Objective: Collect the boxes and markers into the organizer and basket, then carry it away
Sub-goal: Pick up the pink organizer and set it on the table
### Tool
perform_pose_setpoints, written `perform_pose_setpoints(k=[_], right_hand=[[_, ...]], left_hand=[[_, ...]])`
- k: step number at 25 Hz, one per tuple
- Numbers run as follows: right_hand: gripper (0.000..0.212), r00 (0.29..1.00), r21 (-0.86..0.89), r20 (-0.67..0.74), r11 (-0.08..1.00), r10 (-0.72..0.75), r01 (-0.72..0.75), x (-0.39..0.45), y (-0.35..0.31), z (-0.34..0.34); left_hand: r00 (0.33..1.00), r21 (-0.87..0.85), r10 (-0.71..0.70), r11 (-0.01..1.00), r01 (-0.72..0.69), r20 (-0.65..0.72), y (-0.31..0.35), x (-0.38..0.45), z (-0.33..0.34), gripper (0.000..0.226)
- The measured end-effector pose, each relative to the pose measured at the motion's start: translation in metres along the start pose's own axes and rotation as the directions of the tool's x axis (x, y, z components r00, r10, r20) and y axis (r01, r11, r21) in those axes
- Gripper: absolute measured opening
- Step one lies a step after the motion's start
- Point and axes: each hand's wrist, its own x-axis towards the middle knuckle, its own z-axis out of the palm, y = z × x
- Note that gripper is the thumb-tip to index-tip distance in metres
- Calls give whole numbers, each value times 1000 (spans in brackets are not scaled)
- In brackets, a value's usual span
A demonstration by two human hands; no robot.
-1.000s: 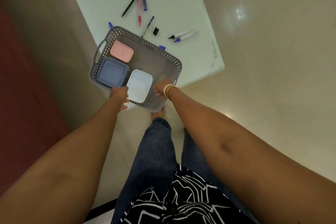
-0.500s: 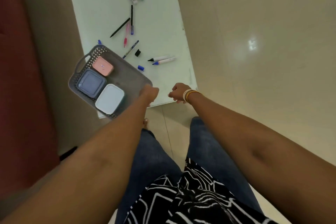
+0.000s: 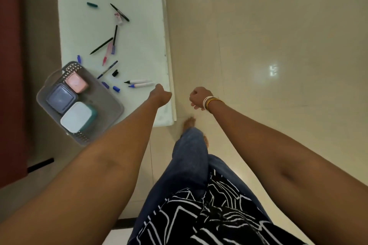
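Already the three boxes were seen gathered in the grey basket [image 3: 111, 109], which sat well to the left of both hands at the near left corner of the desk [image 3: 139, 45]: a pink box [image 3: 76, 82] at the far end, a slate-blue box [image 3: 60, 97] beside it, and a white-lidded box [image 3: 76, 116] nearest. That part of the task could be judged done. The markers [image 3: 139, 83] were not yet collected; pens, markers and loose caps were scattered over the desk, beyond and to the left of the left fingers, the two white-barrelled ones lying just beside them. No organizer could be made out. The pens, then, were judged still to be gathered, and the carrying away still to be done.

The left hand [image 3: 160, 94] was held out over the near right part of the desk, arm extended, its fingers curled under; whether anything was held in them could not be told. The right hand [image 3: 199, 97], bangles at the wrist, was held out beyond the desk's edge, over the floor [image 3: 278, 45], its fingers curled into a loose fist with nothing seen in them.
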Motion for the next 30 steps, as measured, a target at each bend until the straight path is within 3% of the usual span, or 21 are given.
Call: perform_pose_setpoints(k=[2, 5, 11, 15, 19, 30], right_hand=[[24, 1000, -4, 8, 1000, -14, 14, 22, -10, -22], [27, 998, -3, 10, 998, -58, 58, 63, -41, -64], [28, 997, -5, 57, 998, -61, 61, 145, -132, -149], [25, 995, -48, 82, 997, -55, 59, 195, -195, -201], [18, 988, -166, 140, 982, -63, 86, 259, -249, -246], [23, 959, -450, 283, 881, -15, 147, 480, -358, -343]], left_hand=[[998, -24, -14, 1000, 13, -58, 19, 17, -4, 34], [990, 74, 9, 997, 1, -141, 56, 45, -22, 62], [984, -89, -106, 992, 94, -140, 150, 120, -89, 67], [983, -155, -98, 985, 74, -153, 220, 163, -138, 64], [977, -243, -114, 968, 68, -181, 284, 214, -183, 65], [901, -498, -360, 843, 203, -241, 432, 394, -263, 61]])
